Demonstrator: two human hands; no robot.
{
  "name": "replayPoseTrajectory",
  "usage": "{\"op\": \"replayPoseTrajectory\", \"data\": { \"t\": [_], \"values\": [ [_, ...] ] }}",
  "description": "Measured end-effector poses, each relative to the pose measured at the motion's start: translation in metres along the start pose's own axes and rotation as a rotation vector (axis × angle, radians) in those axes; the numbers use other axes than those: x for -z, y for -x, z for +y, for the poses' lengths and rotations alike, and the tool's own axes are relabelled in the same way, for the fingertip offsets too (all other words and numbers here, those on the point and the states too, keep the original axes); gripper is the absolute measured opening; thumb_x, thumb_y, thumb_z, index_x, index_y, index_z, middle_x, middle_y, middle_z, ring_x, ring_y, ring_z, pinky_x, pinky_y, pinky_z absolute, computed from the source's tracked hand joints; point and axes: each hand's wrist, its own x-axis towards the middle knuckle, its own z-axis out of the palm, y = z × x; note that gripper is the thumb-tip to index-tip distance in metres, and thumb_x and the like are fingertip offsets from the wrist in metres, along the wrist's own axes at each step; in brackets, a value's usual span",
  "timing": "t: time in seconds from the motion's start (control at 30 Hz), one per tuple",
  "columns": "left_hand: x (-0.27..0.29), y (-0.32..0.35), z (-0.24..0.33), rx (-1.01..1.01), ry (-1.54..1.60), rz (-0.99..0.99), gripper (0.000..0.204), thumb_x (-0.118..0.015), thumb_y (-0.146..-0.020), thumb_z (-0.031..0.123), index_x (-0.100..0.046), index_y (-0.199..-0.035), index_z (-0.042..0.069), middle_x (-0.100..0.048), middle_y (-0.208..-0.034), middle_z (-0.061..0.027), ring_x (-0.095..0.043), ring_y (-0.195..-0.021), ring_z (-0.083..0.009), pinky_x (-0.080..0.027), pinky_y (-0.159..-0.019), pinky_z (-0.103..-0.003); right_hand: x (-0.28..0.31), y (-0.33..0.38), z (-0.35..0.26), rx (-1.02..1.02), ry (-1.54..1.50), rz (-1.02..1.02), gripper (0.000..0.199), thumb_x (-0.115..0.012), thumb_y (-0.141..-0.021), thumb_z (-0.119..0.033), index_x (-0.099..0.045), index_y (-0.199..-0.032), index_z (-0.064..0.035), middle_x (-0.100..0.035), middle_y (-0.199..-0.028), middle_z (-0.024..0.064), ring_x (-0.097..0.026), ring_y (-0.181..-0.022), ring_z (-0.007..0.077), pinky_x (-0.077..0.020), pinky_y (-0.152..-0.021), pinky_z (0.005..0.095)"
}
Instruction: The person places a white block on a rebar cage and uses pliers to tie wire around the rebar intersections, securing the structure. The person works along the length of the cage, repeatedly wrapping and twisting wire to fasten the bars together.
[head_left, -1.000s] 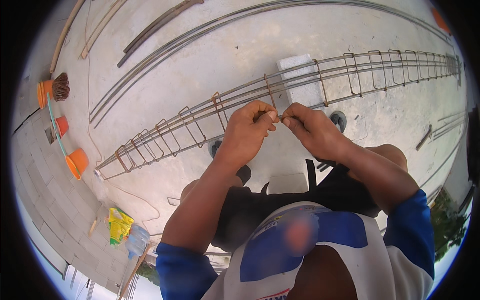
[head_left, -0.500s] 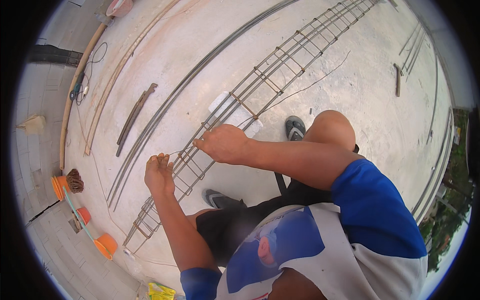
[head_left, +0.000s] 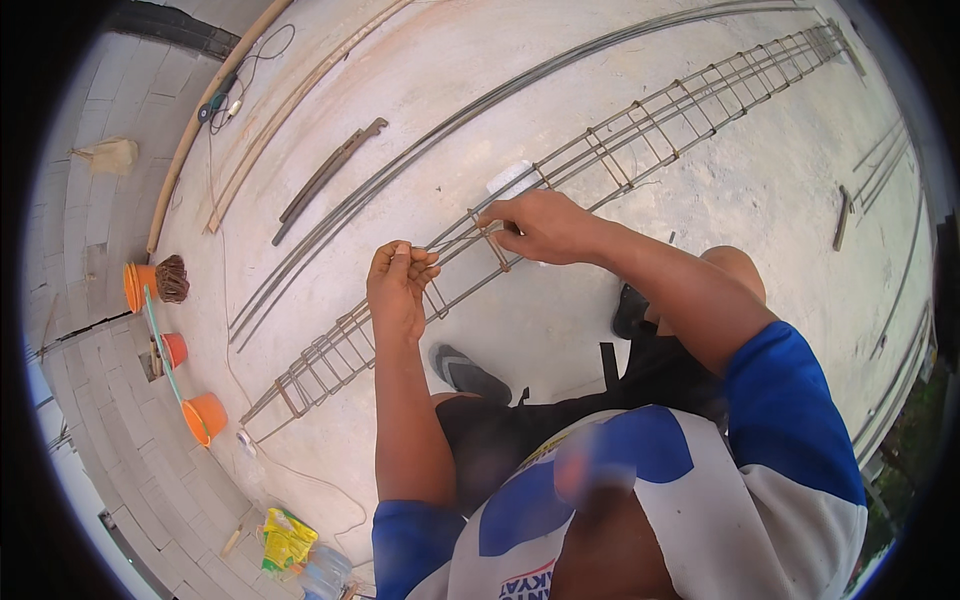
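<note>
- A long steel bar cage (head_left: 600, 150) lies on the concrete floor (head_left: 700, 220), running from lower left to the far upper right, with square steel hoops set along its long bars.
- The left hand (head_left: 400, 285) is closed at the cage's near side, its fingers (head_left: 412, 258) pinched together on what looks like a thin tie wire; the wire itself is too fine to make out for sure.
- The right hand (head_left: 545, 225) rests on top of the cage just beside one hoop (head_left: 492, 240), fingers curled around a long bar and holding it.
- The two hands are near each other, at about the middle of the visible cage.
- Judging by the layout, hoops are already spaced along the whole length, so the frame is assembled; which joints are already tied cannot be told from here.
- The joint under the hands seems to be the one in progress, with the hoops toward the lower left end possibly left to fasten.
- Spare long bars (head_left: 400, 170) lie beside the cage, orange buckets (head_left: 205, 415) stand at the left edge, and a sandal (head_left: 470, 375) sits near the person's knee.
</note>
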Motion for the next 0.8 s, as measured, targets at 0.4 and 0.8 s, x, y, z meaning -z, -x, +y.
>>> {"op": "replayPoseTrajectory", "data": {
  "t": [0.4,0.8],
  "values": [
    [-0.034,0.041,0.029,-0.112,-0.101,-0.15,0.025,-0.056,-0.096,0.023,-0.054,-0.113,0.005,-0.063,-0.092,-0.0071,-0.061,-0.089,-0.0196,-0.05,-0.072,-0.036,-0.014,0.067,-0.031,-0.209,-0.514,0.005,0.04,-0.051,-0.082,-0.01,-0.063,-0.12,-0.0039,-0.065,-0.103,0.0114,-0.06,-0.088,0.0192,-0.0483,-0.08,0.0323],
    [0.008,-0.009,-0.131,-0.265,-0.98,0.177,0.033,-0.06,-0.086,0.022,-0.063,-0.115,0.007,-0.069,-0.096,-0.0157,-0.065,-0.092,-0.0319,-0.05,-0.083,-0.04,-0.204,0.111,0.095,-0.963,-0.967,0.185,0.038,-0.044,-0.081,0.002,-0.061,-0.114,-0.0026,-0.049,-0.074,0.0032,-0.041,-0.05,0.0104,-0.0252,-0.037,0.0258]
  ]
}}
